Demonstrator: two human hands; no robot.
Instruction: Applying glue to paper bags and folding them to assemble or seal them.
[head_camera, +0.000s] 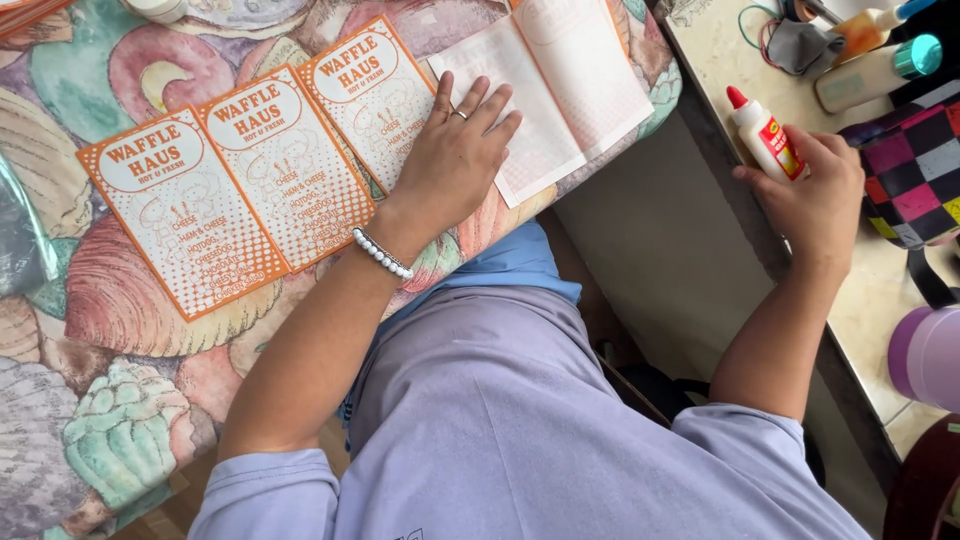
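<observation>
Left hand (455, 150), fingers spread flat, pins a pale orange printed paper sheet (545, 90) on the seashell-patterned cushion (120, 400); beside it lie three orange-and-white printed cards (250, 160). The paper looks thin, light and easily creased, best held flat at an edge. Right hand (815, 195) wraps closed around a small white glue bottle with red cap (762, 135), standing on the beige table (900, 310); contents unseen. Beyond it lies a teal-capped bottle (875, 70).
</observation>
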